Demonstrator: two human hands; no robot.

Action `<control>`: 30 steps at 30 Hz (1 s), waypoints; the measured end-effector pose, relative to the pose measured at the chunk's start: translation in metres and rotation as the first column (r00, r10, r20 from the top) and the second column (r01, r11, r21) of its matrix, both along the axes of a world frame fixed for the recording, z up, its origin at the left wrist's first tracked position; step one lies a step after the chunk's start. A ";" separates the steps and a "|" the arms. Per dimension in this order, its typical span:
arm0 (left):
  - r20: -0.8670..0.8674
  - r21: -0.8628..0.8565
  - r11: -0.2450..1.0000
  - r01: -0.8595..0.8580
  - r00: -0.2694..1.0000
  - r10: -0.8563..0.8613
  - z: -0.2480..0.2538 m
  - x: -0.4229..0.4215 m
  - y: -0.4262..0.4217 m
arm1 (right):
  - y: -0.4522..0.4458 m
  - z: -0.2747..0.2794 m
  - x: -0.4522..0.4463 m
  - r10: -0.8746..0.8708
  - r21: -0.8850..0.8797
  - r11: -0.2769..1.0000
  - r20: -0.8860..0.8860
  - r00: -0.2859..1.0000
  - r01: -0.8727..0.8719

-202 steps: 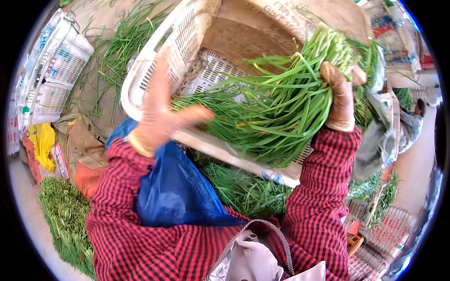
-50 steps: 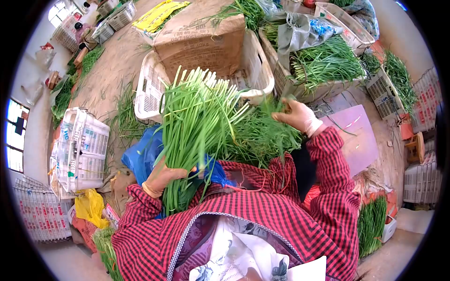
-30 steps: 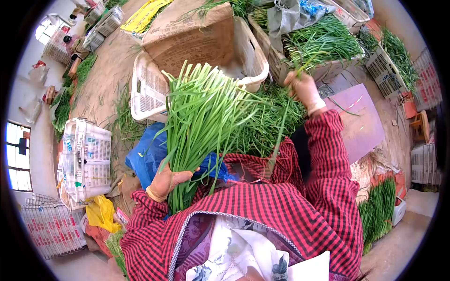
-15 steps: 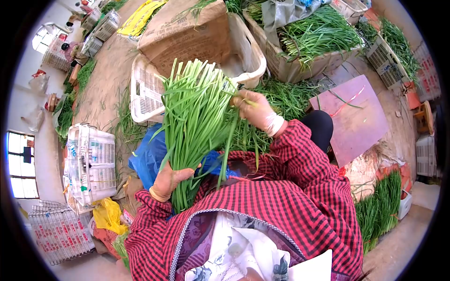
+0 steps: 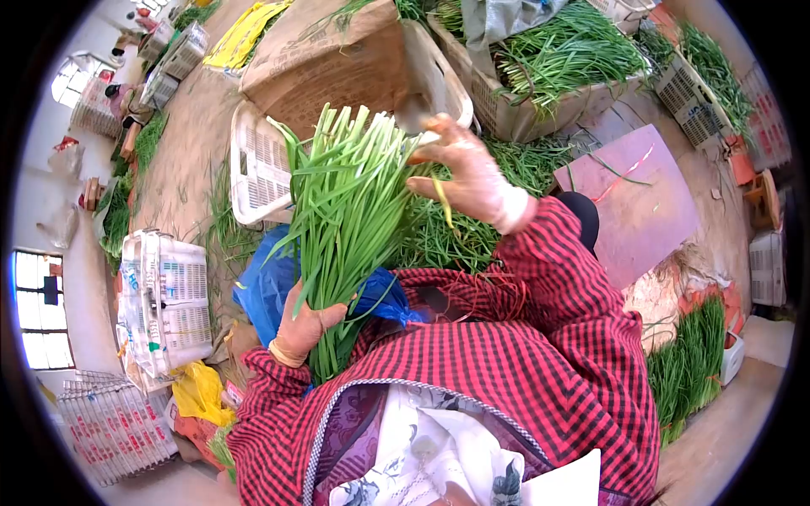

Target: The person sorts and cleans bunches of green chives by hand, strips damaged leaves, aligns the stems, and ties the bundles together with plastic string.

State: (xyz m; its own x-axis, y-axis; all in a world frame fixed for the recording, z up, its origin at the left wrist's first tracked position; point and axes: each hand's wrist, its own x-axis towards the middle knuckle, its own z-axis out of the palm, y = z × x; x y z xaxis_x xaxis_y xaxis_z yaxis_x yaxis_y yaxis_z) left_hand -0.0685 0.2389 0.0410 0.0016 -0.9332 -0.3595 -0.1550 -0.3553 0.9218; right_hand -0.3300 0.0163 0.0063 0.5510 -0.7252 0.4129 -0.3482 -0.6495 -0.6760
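a pale-walled room with a barred window (image 5: 40,312) at far left opens onto a dusty brown floor (image 5: 198,118), strewn with stray leaves. white plastic crates (image 5: 167,299) stand near the wearer's left side, with a crumpled yellow plastic bag (image 5: 201,392) beside them. next comes a blue plastic bag (image 5: 268,274) by the lap, perhaps to keep clothing clean. beyond it, a white plastic basket (image 5: 257,160) has brown cardboard (image 5: 325,72) standing in it, probably as a lining. loose green leaves (image 5: 451,244) lie heaped before the lap. further right are a crate of greens (image 5: 523,122), a purple board (image 5: 629,211) and an upright bundle of greens (image 5: 692,363), likely kept close for handiness.

the left hand (image 5: 308,327) is closed around the leafy end of a bunch of garlic chives (image 5: 346,211), which tilts up before the chest towards the basket; that grip seems meant to leave the pale stalk ends exposed. the right hand (image 5: 460,173) is beside those ends, fingers spread wide. a yellowing leaf (image 5: 443,204) hangs by its thumb; whether it is pinched, or the fingertips touch the stalks, i cannot tell.
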 end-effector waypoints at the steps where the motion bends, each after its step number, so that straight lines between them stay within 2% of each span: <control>1: 0.002 -0.001 1.000 0.007 1.000 -0.007 0.002 -0.005 -0.002 | 0.000 -0.008 0.009 -0.010 0.048 0.999 -0.041 0.999 0.012; 2: 0.003 -0.016 1.000 0.011 1.000 -0.011 0.005 -0.010 -0.004 | -0.003 -0.014 0.014 0.034 0.178 0.982 0.124 0.992 -0.056; 5: 0.000 -0.029 0.999 0.027 1.000 -0.027 0.004 -0.010 -0.003 | -0.004 -0.025 0.021 0.094 0.271 0.950 0.221 0.971 -0.154; 7: -0.091 0.045 0.999 0.009 0.996 -0.004 0.001 -0.007 -0.002 | 0.001 -0.026 0.021 0.044 0.204 0.974 0.261 0.964 -0.100; 9: -0.104 0.064 0.998 0.009 0.995 -0.002 0.001 -0.009 -0.005 | 0.004 -0.029 0.021 -0.118 0.199 0.979 0.335 0.935 0.053; 13: -0.150 0.083 0.996 0.035 0.988 -0.022 -0.003 -0.011 -0.007 | -0.001 -0.027 0.014 -0.029 0.246 0.969 0.210 0.977 -0.024; 14: -0.151 0.083 0.996 0.036 0.988 -0.023 -0.001 -0.010 -0.008 | -0.004 -0.034 0.014 -0.022 0.145 0.989 0.276 0.961 -0.019; 15: -0.193 0.085 0.996 0.039 0.981 -0.022 0.002 -0.011 -0.009 | -0.009 -0.035 0.010 -0.021 0.146 0.989 0.276 0.961 -0.021; 17: -0.235 0.094 0.995 0.031 0.972 -0.008 0.005 -0.006 -0.008 | -0.020 -0.038 -0.004 -0.074 0.318 0.937 0.580 0.811 -0.142; 19: -0.193 0.114 0.989 0.100 0.978 -0.076 0.008 0.003 -0.004 | -0.031 -0.023 -0.033 -0.280 0.565 0.823 0.487 0.827 -0.054; 21: -0.207 0.145 0.988 0.049 0.978 -0.019 0.014 0.002 -0.001 | -0.056 -0.061 -0.063 -0.411 0.517 0.831 0.321 0.853 0.206; 22: -0.210 0.156 0.988 0.018 0.978 0.015 0.015 0.003 0.000 | -0.055 -0.057 -0.078 -0.415 0.131 0.899 -0.051 0.908 0.418; 23: -0.214 0.164 0.986 -0.011 0.976 0.046 0.015 0.004 -0.001 | -0.051 -0.080 -0.079 -0.492 -0.059 0.870 -0.023 0.870 0.490; 25: -0.187 0.121 0.993 -0.013 0.982 0.035 0.012 0.003 -0.005 | -0.024 -0.035 -0.056 -0.316 0.062 0.949 0.119 0.941 0.311; 26: -0.199 0.138 0.990 -0.031 0.978 0.058 0.011 0.003 -0.006 | -0.017 -0.025 -0.048 -0.158 0.141 0.982 0.251 0.955 0.126; 27: -0.210 0.153 0.987 -0.048 0.974 0.080 0.010 0.002 -0.007 | -0.003 0.001 -0.037 -0.003 0.173 0.984 0.248 0.969 -0.042; 29: -0.231 0.159 0.987 -0.035 0.970 0.072 0.012 -0.002 -0.009 | 0.014 0.000 -0.012 -0.087 -0.053 0.995 -0.027 0.996 0.086; 30: -0.251 0.164 0.986 -0.030 0.965 0.071 0.013 -0.003 -0.010 | 0.012 -0.009 -0.003 -0.048 0.007 0.999 -0.032 0.998 0.048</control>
